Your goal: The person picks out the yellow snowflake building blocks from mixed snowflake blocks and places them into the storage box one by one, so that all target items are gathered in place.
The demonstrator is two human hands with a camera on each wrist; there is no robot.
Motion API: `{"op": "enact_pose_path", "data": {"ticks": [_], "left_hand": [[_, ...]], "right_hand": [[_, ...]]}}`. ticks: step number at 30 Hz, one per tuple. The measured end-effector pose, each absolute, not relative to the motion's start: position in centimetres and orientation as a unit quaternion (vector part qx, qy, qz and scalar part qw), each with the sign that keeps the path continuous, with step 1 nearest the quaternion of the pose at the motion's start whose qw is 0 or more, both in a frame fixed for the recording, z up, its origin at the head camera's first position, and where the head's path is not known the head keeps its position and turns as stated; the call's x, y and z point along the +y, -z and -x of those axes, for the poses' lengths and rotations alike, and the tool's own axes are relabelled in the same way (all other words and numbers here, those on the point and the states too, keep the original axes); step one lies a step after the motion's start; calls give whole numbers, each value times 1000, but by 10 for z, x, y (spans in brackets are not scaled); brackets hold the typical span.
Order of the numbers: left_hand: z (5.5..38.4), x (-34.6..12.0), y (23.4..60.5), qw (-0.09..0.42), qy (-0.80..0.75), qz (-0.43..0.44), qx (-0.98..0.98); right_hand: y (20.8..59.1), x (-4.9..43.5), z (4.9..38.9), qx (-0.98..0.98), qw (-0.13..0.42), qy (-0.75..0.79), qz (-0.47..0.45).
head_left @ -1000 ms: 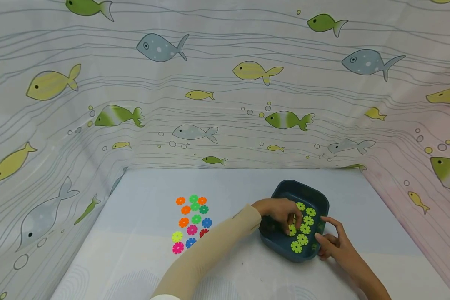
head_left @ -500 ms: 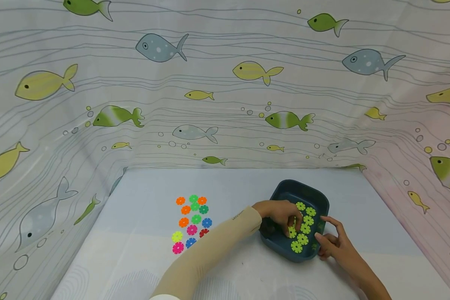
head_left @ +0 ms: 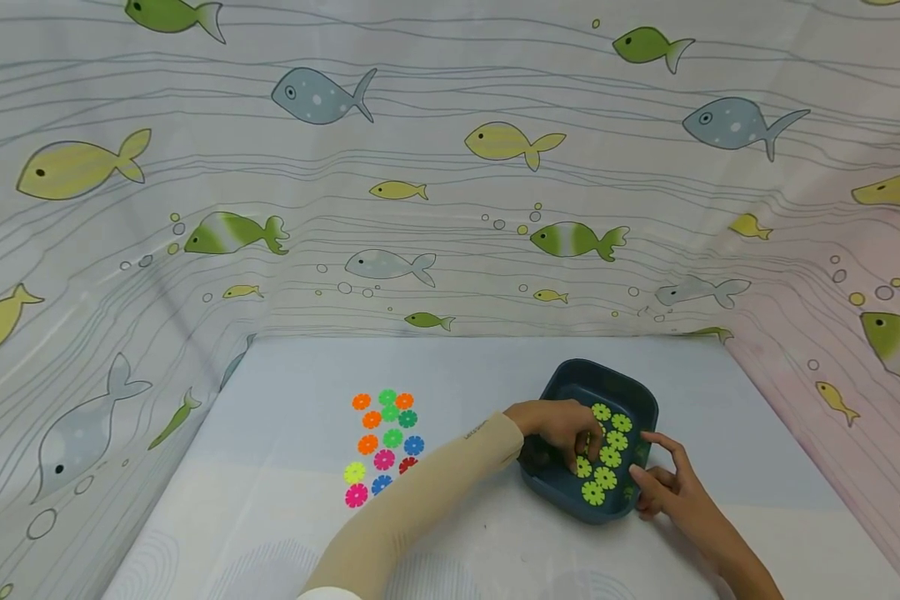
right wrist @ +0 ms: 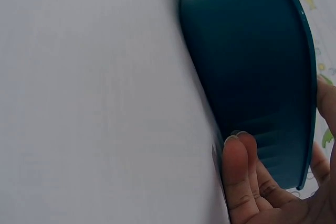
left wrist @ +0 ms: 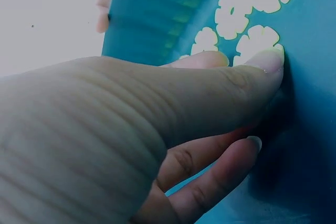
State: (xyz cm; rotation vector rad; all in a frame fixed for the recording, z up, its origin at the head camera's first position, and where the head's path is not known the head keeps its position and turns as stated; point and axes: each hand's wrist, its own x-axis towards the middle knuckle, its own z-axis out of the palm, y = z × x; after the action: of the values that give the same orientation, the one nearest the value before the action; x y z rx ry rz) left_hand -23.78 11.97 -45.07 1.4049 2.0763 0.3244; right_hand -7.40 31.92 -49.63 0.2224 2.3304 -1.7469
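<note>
On the right side of the table sits a dark blue-green plastic tub [head_left: 562, 498], turned at an angle. Yellow-green flower-shaped discs [head_left: 605, 478] lie on its floor in two slanting rows. My left hand [head_left: 558, 421] reaches in from the left, fingers bent down. Between its thumb and index finger is one flower disc [left wrist: 258, 40], with the thumb tip on its edge in the left wrist view. The left hand partly covers other discs. At the tub's right side, my right hand [head_left: 666, 487] holds the rim, several fingers [right wrist: 239, 169] against the outer wall.
Left of centre, loose flower discs [head_left: 384, 459] in orange, green, pink, blue, red and yellow lie on the white table [head_left: 285, 467]. My left sleeve [head_left: 427, 500] passes over the lower right ones. A fish-patterned curtain [head_left: 450, 250] encloses the back and sides.
Inside the tub, the disc at my left thumb has shifted slightly toward me, and the left fingertips have moved a little. The right hand and the tub stay in place.
</note>
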Motion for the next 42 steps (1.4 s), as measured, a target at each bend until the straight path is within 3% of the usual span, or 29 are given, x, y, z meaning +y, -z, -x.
{"op": "enact_pose_path", "data": {"ticks": [20, 25, 42], "left_hand": [[240, 111, 445, 262, -164, -540, 783], [246, 97, 439, 235, -228, -542, 774], [240, 36, 425, 228, -354, -513, 748]], "right_hand": [[498, 316, 76, 787, 109, 602, -78], [497, 315, 76, 786, 109, 602, -83], [494, 315, 74, 790, 109, 597, -92]]}}
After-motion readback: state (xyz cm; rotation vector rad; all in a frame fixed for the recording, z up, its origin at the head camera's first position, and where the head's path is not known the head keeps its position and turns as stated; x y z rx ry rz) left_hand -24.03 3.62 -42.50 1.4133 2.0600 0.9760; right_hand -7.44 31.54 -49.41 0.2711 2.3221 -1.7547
